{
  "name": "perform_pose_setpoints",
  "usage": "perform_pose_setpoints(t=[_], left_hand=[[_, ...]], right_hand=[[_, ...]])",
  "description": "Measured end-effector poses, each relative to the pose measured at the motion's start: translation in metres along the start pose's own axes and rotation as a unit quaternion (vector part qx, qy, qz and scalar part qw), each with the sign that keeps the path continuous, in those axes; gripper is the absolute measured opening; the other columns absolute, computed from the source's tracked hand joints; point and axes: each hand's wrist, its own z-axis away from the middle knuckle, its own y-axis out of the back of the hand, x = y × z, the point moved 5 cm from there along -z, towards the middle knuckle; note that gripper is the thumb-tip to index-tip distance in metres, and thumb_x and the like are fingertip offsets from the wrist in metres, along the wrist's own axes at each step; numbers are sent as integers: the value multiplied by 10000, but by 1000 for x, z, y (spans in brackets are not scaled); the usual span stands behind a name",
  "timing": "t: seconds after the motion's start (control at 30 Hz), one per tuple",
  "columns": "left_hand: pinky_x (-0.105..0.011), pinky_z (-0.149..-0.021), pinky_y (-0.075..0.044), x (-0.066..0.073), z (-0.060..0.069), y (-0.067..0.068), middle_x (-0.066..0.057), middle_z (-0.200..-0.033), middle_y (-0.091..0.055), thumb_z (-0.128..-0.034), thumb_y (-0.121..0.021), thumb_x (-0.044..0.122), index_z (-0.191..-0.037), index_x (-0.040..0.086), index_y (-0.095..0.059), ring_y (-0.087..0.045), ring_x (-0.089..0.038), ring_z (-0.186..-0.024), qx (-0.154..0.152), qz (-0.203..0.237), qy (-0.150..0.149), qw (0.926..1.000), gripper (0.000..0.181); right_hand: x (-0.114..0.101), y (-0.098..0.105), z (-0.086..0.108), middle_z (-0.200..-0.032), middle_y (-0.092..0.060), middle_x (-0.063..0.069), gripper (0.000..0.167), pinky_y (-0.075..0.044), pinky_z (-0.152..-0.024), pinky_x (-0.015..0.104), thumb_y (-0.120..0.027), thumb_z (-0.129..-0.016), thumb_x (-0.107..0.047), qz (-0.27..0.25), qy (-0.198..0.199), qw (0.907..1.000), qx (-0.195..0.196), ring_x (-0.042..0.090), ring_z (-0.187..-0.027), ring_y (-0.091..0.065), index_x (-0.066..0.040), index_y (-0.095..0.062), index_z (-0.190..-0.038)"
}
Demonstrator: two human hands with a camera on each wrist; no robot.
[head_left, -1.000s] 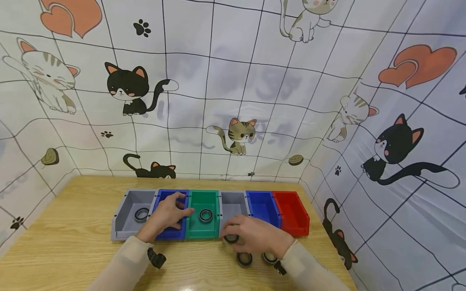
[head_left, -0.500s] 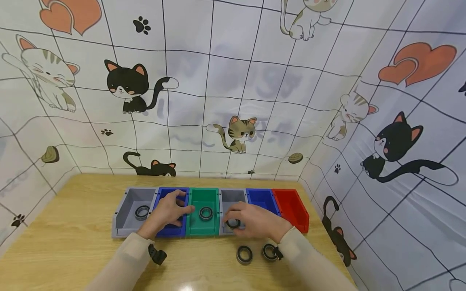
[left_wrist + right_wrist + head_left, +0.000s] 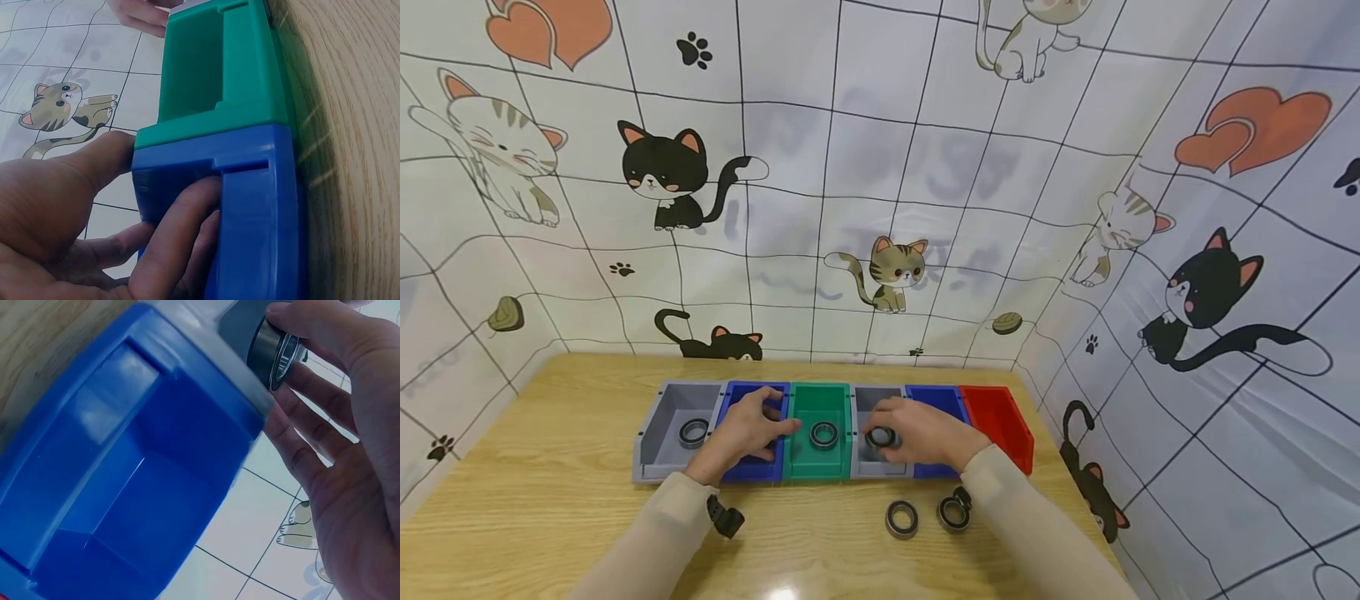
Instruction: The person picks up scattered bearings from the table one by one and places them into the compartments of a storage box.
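My right hand (image 3: 917, 429) pinches a ball bearing (image 3: 880, 437) over the grey bin (image 3: 882, 468) right of the green one. In the right wrist view the bearing (image 3: 275, 353) stands on edge between thumb and fingers. My left hand (image 3: 748, 432) rests on the left blue bin (image 3: 766, 473). In the left wrist view its fingers (image 3: 181, 231) reach into that bin, and the thumb lies by the border with the green bin (image 3: 250, 94); I see nothing held there. One bearing (image 3: 823, 423) lies in the green bin, another (image 3: 694, 421) in the far-left grey bin (image 3: 658, 473).
Two more bearings, one (image 3: 902, 533) beside the other (image 3: 953, 527), lie on the wooden table (image 3: 820, 558) in front of the row. A second blue bin (image 3: 936, 471) and a red bin (image 3: 1000, 417) end the row on the right. Cat-print cloth (image 3: 820, 150) hangs behind.
My right hand has carried its bearing from the grey bin's front edge to over its inside. The left hand stays where it was, and the table bearings have not moved.
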Motion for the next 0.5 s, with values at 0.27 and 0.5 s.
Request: perform_pose_setpoints(t=[0.27, 0.5], left_hand=[[-423, -696, -737, 0, -1, 0, -343, -1462, -695, -1043, -896, 231, -1671, -31, -507, -861, -269, -784, 34, -9, -52, 10000, 783], [-415, -689, -736, -1, -1, -1, -333, -1451, -704, -1043, -898, 230, -1670, -28, -511, -859, -256, -786, 52, -26, -31, 10000, 780]], right_hand=[[9, -4, -12, -1421, -774, 23, 409, -691, -1079, 348, -903, -1049, -221, -17, -171, 9996, -213, 189, -1205, -762, -197, -802, -1445], [14, -10, -22, -1411, -780, 52, 404, -696, -1079, 363, -901, -1045, -197, -50, -155, 9995, -283, 208, -1169, -765, -166, -805, -1437]])
